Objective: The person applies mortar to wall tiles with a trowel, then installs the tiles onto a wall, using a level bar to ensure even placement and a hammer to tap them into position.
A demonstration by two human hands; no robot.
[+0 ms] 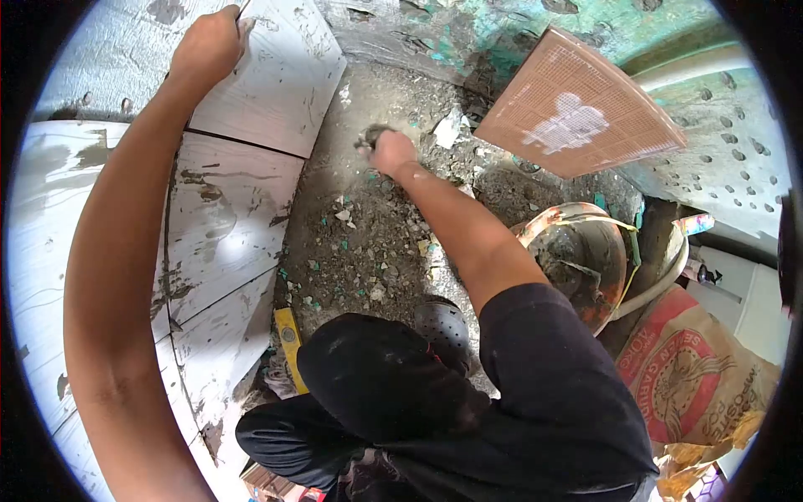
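At the upper left, my left hand (209,46) is closed at the top edge of a white wall tile (272,79), its fingertips partly hidden behind the hand. My right hand (393,153) reaches down to the rubble-strewn floor (351,226), near the foot of the tiled wall. Its fingers are closed around a small dark grey lump (374,135), blurred by motion and too unclear to name. Smoother grey material lies on the floor around that hand.
A brown tile (577,105) leans at the upper right. Below it stands a bucket (577,259) of grey mix. A cement bag (694,368) lies at the lower right. A yellow level (289,347) rests beside my knee.
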